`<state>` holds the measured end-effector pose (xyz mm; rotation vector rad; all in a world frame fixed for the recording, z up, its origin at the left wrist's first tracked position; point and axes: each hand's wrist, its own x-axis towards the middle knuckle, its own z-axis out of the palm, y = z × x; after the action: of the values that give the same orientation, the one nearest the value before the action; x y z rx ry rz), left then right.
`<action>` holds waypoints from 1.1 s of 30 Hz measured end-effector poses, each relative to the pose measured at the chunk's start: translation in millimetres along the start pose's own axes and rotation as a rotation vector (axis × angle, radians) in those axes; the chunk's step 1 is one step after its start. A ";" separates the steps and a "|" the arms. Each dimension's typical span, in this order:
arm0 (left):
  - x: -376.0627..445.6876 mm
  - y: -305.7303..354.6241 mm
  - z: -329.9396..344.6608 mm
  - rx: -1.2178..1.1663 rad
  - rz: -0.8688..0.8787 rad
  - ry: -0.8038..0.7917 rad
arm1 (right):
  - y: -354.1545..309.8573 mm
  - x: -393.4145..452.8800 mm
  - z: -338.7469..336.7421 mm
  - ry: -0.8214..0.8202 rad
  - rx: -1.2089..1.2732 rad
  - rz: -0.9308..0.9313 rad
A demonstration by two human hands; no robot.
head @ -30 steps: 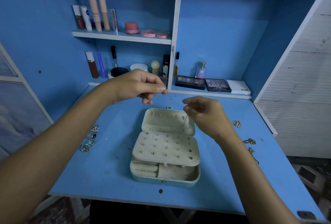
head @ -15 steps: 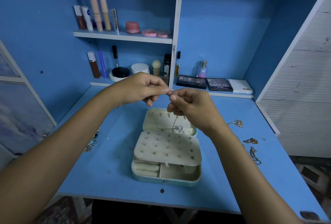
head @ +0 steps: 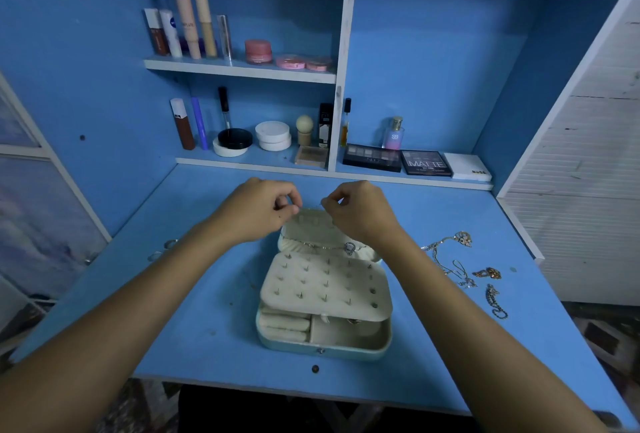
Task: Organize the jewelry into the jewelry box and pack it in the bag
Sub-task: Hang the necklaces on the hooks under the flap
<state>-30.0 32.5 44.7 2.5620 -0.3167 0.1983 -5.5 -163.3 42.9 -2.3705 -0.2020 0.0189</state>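
- The left hand (head: pixel 258 212) has a pinched grip, thumb against curled fingers, over the far edge of the jewelry box (head: pixel 323 289); the right hand (head: pixel 360 212) mirrors it just beside.
- Each grip seems to pinch one end of a thin necklace (head: pixel 325 245) (the chain at the fingertips is too fine to see).
- The necklace drapes across the raised lid's cream lining, its small pendant (head: pixel 349 248) hanging right of centre.
- The box stands open on the blue table (head: pixel 207 311): a cream padded panel studded with pegs, ring rolls and a compartment below.
- More chains and gold pieces (head: pixel 460 266) lie loose on the table to the right.
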 end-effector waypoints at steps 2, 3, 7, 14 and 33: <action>1.3 -2.7 3.1 0.121 0.024 0.006 | 0.8 5.1 9.1 0.005 -0.064 0.018; 2.1 -3.1 3.7 0.173 0.035 0.001 | 0.2 6.5 12.3 0.007 -0.088 0.025; 4.8 -0.7 4.6 0.359 0.076 -0.015 | -5.6 9.3 19.3 0.023 -0.175 0.038; 11.0 0.0 7.0 0.533 0.095 -0.087 | -13.5 16.2 23.4 0.020 -0.324 0.067; 27.4 30.3 10.1 0.792 -0.102 -0.374 | -19.0 19.0 30.2 0.000 -0.366 0.114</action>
<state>-10.9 -3.0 57.0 3.3938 -0.2777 -0.2543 8.5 -126.2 34.9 -2.7448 -0.0744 0.0391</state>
